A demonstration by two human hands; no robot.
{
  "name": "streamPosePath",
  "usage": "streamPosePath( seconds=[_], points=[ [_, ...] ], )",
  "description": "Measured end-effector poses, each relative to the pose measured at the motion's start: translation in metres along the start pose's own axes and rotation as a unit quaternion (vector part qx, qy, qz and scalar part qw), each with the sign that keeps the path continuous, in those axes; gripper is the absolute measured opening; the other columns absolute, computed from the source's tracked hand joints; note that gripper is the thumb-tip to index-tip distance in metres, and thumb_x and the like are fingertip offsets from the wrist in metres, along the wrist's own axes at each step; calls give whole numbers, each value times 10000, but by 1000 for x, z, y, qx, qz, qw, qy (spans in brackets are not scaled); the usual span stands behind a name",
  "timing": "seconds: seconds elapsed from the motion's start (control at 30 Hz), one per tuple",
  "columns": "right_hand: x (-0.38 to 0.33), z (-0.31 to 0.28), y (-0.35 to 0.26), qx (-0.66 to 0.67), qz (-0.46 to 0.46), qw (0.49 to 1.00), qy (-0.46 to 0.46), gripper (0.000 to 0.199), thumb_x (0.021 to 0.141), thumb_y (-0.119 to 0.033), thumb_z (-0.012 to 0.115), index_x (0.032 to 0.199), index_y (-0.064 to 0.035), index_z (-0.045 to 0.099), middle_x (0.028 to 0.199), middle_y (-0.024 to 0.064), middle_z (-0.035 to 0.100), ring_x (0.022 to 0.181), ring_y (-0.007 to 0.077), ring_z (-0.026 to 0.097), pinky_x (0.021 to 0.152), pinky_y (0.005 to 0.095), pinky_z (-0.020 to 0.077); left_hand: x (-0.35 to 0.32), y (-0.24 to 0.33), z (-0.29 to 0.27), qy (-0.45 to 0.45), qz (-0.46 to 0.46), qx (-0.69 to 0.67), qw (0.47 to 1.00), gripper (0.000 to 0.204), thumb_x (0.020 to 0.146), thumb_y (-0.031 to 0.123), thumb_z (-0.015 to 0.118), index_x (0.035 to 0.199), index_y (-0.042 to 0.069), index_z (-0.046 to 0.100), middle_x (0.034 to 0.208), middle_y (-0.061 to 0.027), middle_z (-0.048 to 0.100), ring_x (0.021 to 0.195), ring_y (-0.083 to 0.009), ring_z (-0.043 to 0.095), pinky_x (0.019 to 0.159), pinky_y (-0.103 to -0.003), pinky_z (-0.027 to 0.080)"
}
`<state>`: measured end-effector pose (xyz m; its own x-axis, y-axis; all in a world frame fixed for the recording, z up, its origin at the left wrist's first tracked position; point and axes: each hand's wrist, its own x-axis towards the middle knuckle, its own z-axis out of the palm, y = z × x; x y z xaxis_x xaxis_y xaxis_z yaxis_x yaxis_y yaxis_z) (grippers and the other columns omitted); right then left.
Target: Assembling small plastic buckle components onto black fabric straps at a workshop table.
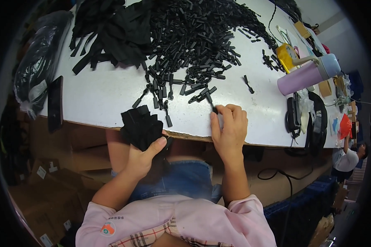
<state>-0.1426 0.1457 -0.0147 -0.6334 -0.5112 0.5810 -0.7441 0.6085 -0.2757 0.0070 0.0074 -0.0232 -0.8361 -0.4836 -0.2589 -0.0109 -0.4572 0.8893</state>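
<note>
Left hand (142, 158) gripped a fanned stack of black strips (141, 125), kept off the table (103, 99). Right hand (228, 129) pinched one black zipper pull (213, 107), probably, pile (193, 45) within reach.

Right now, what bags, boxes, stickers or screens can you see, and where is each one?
Plastic bag: far left, on the table's edge, dark and shiny, with a pale label.
Phone: left table edge, flat black slab, screen dark.
Cardboard boxes: on the floor, lower left, brown with small white stickers.
Yellow packet: upper right of the table, by the lilac bottle.
</note>
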Motion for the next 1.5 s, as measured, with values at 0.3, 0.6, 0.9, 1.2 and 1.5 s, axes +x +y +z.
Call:
streamPosePath(
  seconds=[0.3,0.6,0.9,1.2,1.5],
  points=[
    [-7,-10,-41,596,258,744,-158,142,738,-4,602,861,9,532,781,18,520,675,40,497,573,158,418,-1,5,10,-20,58,75,995,213,755,49,596,954,25,522,896,-18,538,842,-90,492,743,-226,404],
    [-6,-9,-55,441,-5,890,-114,136,682,45,612,811,3,604,757,87,548,563,105,530,462,193,412,1,-1,2,-61,62,50,995,161,765,35,586,923,13,559,872,-9,558,786,-67,513,682,-192,433],
    [-6,-9,-50,449,-23,882,-140,199,677,86,564,863,21,591,792,92,529,587,125,542,487,212,431,0,12,8,-41,111,113,987,168,729,9,600,896,22,582,817,-19,590,728,-75,537,647,-208,449],
    [-16,-2,-66,463,68,880,-79,154,696,70,573,844,22,572,792,73,519,554,90,510,485,195,415,0,8,5,-15,52,20,998,229,765,64,593,981,12,537,936,-27,556,851,-80,508,742,-210,420],
    [-25,11,-62,684,210,688,-123,85,747,2,582,819,21,541,709,22,512,547,48,455,449,163,352,-4,14,7,-32,60,8,998,245,782,92,579,1007,8,528,954,-28,547,866,-85,508,771,-218,418]
  ],
)
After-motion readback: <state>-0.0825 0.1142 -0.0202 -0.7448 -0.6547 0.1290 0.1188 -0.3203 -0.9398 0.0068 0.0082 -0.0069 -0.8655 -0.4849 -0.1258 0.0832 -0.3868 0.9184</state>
